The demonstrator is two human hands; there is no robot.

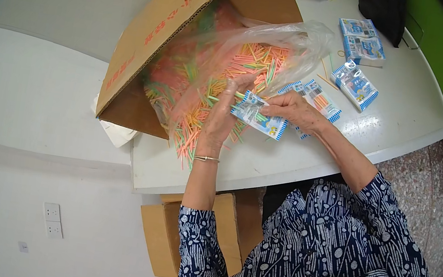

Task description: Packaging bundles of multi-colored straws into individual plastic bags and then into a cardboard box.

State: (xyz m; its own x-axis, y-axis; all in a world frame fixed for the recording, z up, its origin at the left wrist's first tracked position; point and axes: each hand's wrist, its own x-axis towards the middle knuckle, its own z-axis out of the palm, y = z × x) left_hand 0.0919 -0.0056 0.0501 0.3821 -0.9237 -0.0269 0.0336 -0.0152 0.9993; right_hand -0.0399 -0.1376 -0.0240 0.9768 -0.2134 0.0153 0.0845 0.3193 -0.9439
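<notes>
Both hands, left hand (223,117) and right hand (293,108), pinch closed on a small blue-and-white plastic packet (257,116) beside the clear plastic bag of coloured sticks (225,76); filling looks underway, needing a steady mouth.

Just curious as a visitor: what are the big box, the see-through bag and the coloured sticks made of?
Box: brown corrugated cardboard, matt, with a fluted edge showing. Bag: thin clear plastic film, glossy and wrinkled. Sticks: probably plastic, given the bright uniform colours, though that is uncertain.

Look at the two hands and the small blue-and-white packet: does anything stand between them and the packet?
Nothing visible does. The left hand and the right hand both already hold the small packet, one at each end, above the loose colourful sticks spilling from the clear plastic bag.
</notes>
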